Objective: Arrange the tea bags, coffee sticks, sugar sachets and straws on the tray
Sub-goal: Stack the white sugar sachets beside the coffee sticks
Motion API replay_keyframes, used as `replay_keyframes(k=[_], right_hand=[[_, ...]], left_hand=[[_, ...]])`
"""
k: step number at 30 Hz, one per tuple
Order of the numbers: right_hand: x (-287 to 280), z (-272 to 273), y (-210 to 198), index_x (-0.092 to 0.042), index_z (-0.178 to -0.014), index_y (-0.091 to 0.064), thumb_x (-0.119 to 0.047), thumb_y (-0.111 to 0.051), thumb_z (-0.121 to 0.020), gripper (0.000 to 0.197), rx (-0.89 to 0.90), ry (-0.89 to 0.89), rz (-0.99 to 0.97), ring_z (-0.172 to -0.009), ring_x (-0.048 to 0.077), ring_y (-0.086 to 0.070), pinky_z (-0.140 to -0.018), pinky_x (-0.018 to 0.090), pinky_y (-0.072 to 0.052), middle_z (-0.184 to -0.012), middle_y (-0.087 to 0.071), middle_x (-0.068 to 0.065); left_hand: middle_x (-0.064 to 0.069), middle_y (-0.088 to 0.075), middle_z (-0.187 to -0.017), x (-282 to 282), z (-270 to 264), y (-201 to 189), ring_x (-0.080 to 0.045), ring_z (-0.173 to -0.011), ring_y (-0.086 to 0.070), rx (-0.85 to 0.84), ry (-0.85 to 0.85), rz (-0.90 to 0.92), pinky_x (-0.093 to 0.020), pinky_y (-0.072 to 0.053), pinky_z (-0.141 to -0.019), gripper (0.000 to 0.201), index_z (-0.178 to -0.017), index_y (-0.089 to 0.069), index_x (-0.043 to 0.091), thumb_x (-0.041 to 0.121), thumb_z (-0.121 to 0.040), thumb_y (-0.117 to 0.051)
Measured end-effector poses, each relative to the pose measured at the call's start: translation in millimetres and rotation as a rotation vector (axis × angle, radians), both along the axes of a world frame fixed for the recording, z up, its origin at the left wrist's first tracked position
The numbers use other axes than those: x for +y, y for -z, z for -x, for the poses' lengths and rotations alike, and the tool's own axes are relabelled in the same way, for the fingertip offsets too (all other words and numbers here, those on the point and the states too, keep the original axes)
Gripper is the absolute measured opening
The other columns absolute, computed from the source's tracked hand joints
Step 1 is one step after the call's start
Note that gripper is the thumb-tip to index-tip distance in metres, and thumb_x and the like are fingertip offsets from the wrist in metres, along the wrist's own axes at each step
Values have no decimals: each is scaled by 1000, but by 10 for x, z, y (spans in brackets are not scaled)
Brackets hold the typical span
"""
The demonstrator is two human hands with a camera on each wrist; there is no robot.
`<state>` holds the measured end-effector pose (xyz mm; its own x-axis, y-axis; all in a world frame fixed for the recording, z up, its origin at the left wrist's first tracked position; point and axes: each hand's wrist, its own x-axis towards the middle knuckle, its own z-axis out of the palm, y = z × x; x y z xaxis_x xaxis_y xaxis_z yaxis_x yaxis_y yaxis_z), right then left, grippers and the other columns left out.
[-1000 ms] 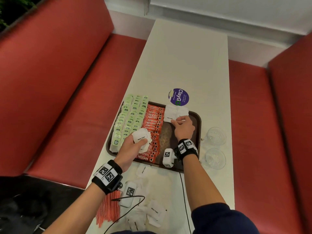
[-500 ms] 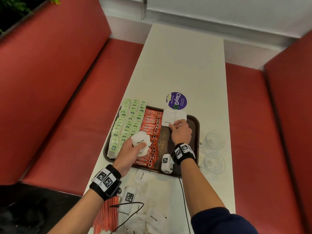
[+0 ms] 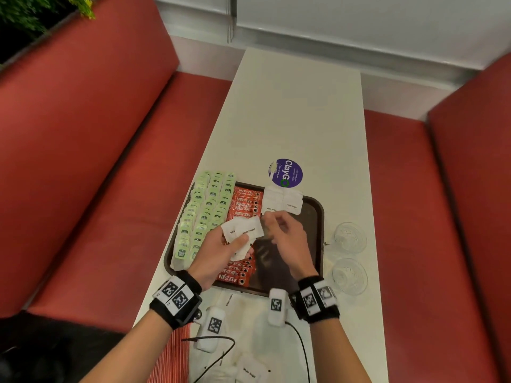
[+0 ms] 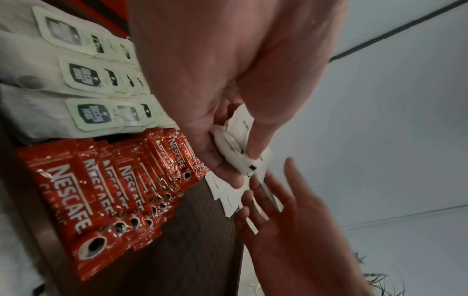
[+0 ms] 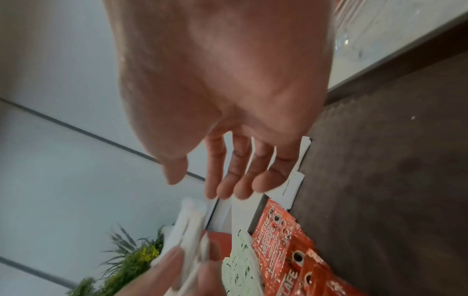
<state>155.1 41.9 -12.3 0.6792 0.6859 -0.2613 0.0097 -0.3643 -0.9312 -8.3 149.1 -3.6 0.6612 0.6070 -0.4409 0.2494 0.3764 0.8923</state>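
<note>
My left hand (image 3: 232,240) hovers over the dark tray (image 3: 318,217) and grips a small stack of white sugar sachets (image 3: 243,230) between thumb and fingers (image 4: 255,148). My right hand (image 3: 272,223) is just to the right of that stack, empty, its fingers (image 5: 228,180) loosely spread and almost touching it. Two sugar sachets (image 3: 282,201) lie side by side at the tray's far edge. Rows of green tea bags (image 3: 204,214) fill the tray's left side, with red coffee sticks (image 3: 244,200) in a column beside them. Red-striped straws (image 3: 171,355) lie on the table near me.
More loose sugar sachets (image 3: 250,373) lie on the white table (image 3: 290,120) in front of the tray. Two empty glasses (image 3: 349,236) stand right of the tray. A purple round sticker (image 3: 286,172) is behind it. Red benches flank the table.
My right hand has drawn back from the two sachets at the tray's far edge to the stack in my left hand, which rose slightly and shifted right.
</note>
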Motion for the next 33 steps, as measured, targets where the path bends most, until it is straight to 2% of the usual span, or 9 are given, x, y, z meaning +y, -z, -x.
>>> replay_keyframes(k=[5, 7, 10, 14, 16, 21, 25, 29, 33], right_hand=[[-304, 52, 8, -31, -112, -77, -38, -80, -99, 16, 4, -104, -24, -98, 11, -75, -90, 36, -62, -106, -80, -11], [-364, -47, 52, -31, -112, -77, -35, -82, -97, 16, 21, -82, -11, -99, 11, -76, -90, 37, -63, -105, -81, -9], [-343, -314, 176, -30, -114, -75, -30, -82, -98, 18, -35, 150, 75, -94, 6, -76, -90, 33, -62, -101, -81, -10], [-181, -658, 371, -21, -115, -72, -27, -84, -96, 23, -202, 361, 207, -91, 12, -71, -96, 37, -58, -98, -77, -7], [-101, -752, 449, -17, -114, -69, -23, -83, -97, 23, -207, 382, 232, -91, 16, -67, -98, 36, -55, -96, -73, -3], [72, -815, 689, -24, -105, -62, -22, -83, -96, 23, -246, 379, 270, -102, 27, -68, -97, 42, -55, -92, -72, -5], [149, -811, 747, -15, -114, -64, -21, -80, -98, 23, -258, 361, 311, -85, 9, -56, -89, 36, -49, -101, -74, 4], [186, -831, 800, -13, -111, -61, -21, -80, -97, 25, -326, 317, 378, -96, 24, -62, -83, 34, -45, -105, -71, 8], [195, -814, 796, -14, -114, -56, -21, -80, -96, 31, -385, 299, 383, -100, 23, -55, -88, 35, -45, -119, -63, 10]], left_hand=[[-10, -81, -108, -85, -125, -26, -30, -91, -79, 4, 35, -68, -34, -63, -78, 37, -137, -68, 18, 17, -100, -76], [-7, -81, -113, -108, -150, 0, -28, -97, -80, 24, 8, -47, -38, -65, -85, 36, -137, -67, 20, 17, -102, -74], [-9, -80, -116, -98, -142, 51, -30, -102, -79, 50, -49, 18, -51, -61, -100, 31, -137, -65, 20, 13, -107, -65], [-11, -78, -123, -84, -84, 81, -33, -105, -78, 58, -80, 85, -53, -59, -103, 36, -142, -60, 19, 6, -109, -55], [-11, -78, -122, -85, -45, 77, -33, -106, -78, 58, -71, 84, -51, -59, -103, 38, -143, -59, 18, 4, -109, -51], [-6, -80, -119, -67, 27, 50, -36, -110, -77, 42, -95, 124, -52, -58, -105, 37, -134, -61, 25, 1, -110, -47], [-4, -80, -120, -47, 50, 56, -32, -109, -78, 38, -104, 127, -53, -58, -105, 37, -145, -57, 18, 4, -111, -50], [-5, -80, -122, -40, 39, 37, -32, -108, -78, 25, -74, 94, -51, -59, -103, 37, -148, -58, 12, 8, -111, -55], [-5, -79, -123, -31, 12, 15, -32, -106, -79, 16, -62, 63, -50, -61, -99, 37, -145, -61, 14, 8, -108, -60]])
